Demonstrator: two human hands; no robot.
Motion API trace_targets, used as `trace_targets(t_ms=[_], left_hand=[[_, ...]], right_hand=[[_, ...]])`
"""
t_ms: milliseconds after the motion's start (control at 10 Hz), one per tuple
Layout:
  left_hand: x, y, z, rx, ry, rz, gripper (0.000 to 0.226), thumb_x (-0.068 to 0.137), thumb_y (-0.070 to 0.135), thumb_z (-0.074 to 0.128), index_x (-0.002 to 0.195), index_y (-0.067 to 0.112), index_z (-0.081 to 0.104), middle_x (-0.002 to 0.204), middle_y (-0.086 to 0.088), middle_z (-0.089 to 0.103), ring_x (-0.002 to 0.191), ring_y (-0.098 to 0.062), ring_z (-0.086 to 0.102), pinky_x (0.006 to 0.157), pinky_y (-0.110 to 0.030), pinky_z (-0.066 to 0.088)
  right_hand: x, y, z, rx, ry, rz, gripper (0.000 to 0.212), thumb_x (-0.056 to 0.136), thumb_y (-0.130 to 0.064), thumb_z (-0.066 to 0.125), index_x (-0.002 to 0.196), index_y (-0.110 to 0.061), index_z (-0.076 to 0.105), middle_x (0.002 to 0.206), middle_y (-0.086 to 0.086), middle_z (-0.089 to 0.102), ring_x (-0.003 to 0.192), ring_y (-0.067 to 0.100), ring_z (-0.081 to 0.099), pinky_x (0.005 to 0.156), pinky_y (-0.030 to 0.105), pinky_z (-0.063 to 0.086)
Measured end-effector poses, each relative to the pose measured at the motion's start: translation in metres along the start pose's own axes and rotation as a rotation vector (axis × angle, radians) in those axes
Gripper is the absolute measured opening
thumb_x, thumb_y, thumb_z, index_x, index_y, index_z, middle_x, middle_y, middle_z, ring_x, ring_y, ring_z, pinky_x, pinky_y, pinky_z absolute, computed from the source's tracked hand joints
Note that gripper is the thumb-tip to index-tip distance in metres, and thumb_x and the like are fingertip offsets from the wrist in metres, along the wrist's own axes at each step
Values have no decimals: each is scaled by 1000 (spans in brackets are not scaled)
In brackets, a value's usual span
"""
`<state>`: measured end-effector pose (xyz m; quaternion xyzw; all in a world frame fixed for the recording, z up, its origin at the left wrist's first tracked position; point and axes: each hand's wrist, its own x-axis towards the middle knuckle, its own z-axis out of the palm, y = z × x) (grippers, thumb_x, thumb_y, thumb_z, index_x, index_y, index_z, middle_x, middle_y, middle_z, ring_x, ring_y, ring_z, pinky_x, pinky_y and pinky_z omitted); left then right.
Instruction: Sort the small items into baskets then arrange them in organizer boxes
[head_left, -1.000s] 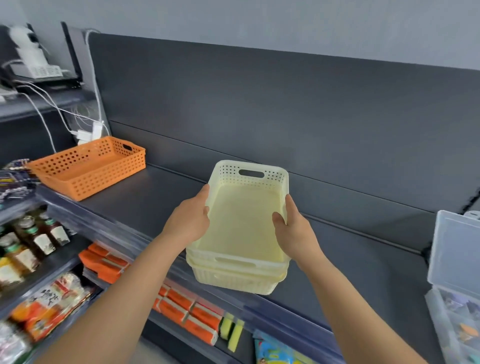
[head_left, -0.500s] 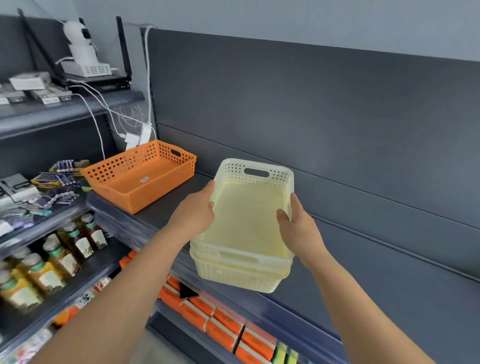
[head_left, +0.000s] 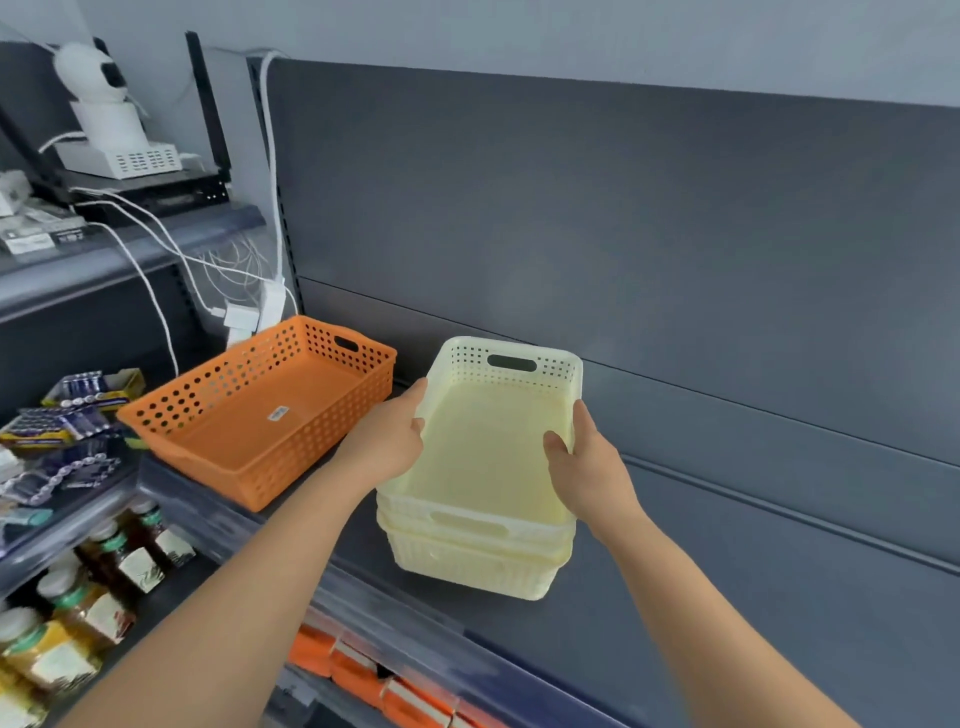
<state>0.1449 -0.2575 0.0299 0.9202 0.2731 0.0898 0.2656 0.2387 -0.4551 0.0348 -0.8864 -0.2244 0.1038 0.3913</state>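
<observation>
A stack of pale yellow perforated baskets (head_left: 483, 462), nested one in another, is held over the dark grey shelf (head_left: 675, 597). My left hand (head_left: 387, 441) grips the stack's left rim, thumb over the edge. My right hand (head_left: 587, 470) grips the right rim the same way. An empty orange perforated basket (head_left: 260, 410) with a small white sticker on its floor sits on the shelf just left of the yellow stack. Whether the stack's bottom touches the shelf I cannot tell.
Battery packs (head_left: 78, 395) lie on a lower shelf at the left, with bottles (head_left: 124, 561) below them. A white camera on a box (head_left: 111, 130) and white cables sit on the upper left shelf. Orange packets (head_left: 363, 670) line the shelf below.
The view has swung left, so the orange basket now lies close beside the yellow stack and the clear organizer box at the right is out of sight. Both hands keep their hold.
</observation>
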Motion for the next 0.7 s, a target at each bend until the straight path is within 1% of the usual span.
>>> trace_targets(t_ms=[100, 200, 300, 400, 500, 600, 700], left_hand=[[10, -11, -3, -19, -47, 15, 57, 102, 17, 36, 152, 30, 12, 153, 0, 33, 103, -23, 58, 81, -33, 42], [18, -23, -7, -31, -77, 26, 57, 102, 18, 35, 152, 30, 11, 145, -2, 44, 99, -21, 58, 84, -34, 46], [25, -36, -7, -32, -121, 42, 58, 102, 19, 35, 152, 31, 9, 90, 10, 54, 64, 0, 37, 61, -22, 34], [29, -45, -9, -20, -143, 69, 58, 102, 20, 35, 153, 31, 7, 105, -2, 61, 62, 1, 33, 64, -24, 35], [29, -50, -16, -5, -150, 110, 60, 102, 21, 36, 153, 31, 5, 141, -7, 48, 85, -11, 54, 76, -30, 43], [28, -50, -14, -51, -205, 139, 64, 101, 23, 39, 153, 28, 2, 153, -3, 32, 123, -21, 49, 89, -29, 41], [18, -48, -19, -32, -110, 211, 61, 100, 21, 44, 151, 20, 12, 150, -7, 34, 130, -24, 42, 92, -30, 38]], right_hand=[[1, -5, 12, -9, 1, 25, 36, 98, -30, 37, 131, -19, 32, 88, 5, 60, 67, 17, 50, 58, 33, 42], [0, -10, 23, -18, 18, 50, 37, 97, -30, 37, 132, -19, 29, 84, 4, 56, 71, 19, 54, 58, 33, 42], [-5, -16, 34, -27, 32, 79, 54, 98, -32, 38, 144, -19, 15, 103, 5, 57, 86, 23, 56, 69, 35, 45], [-10, -23, 45, -26, 69, 108, 59, 97, -34, 42, 146, -22, 12, 128, 5, 51, 100, 22, 52, 74, 34, 43], [-14, -30, 50, -33, 89, 141, 67, 95, -40, 44, 149, -26, 6, 139, 1, 45, 116, 24, 51, 76, 32, 43], [-19, -33, 51, -13, 91, 180, 74, 94, -47, 45, 150, -27, 1, 149, -3, 36, 128, 22, 43, 85, 31, 42], [-34, -35, 47, -4, 168, 148, 71, 92, -48, 48, 148, -26, 13, 148, -5, 37, 129, 19, 42, 96, 34, 43]])
